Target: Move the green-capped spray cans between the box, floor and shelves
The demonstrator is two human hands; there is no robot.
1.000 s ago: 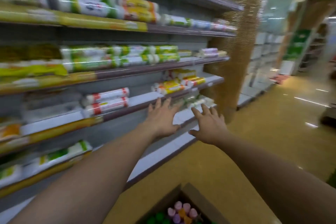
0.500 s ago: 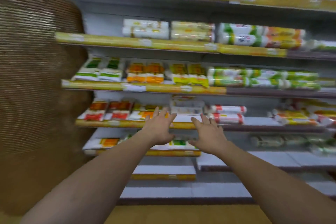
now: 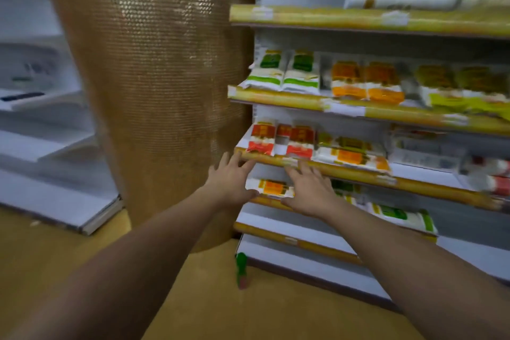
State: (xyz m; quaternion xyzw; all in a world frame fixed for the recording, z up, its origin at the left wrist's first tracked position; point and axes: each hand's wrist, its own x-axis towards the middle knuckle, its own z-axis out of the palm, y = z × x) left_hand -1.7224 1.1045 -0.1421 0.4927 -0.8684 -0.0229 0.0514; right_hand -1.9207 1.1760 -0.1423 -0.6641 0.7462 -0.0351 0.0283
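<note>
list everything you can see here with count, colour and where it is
green-label packets: two, white and green, second shelf, left end
orange-label packets: two, orange, right of the green ones
red-label packets: two, red and white, third shelf, left end
orange packet: one, white and orange, shelf below, between the hands
column: one, brown mesh, left of the shelves
bottle: one, green, on the floor
left hand: open, at the shelf edge
right hand: open, beside the orange packet

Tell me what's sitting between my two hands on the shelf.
In the head view, a white-and-orange packet lies between the left hand and the right hand.
</note>
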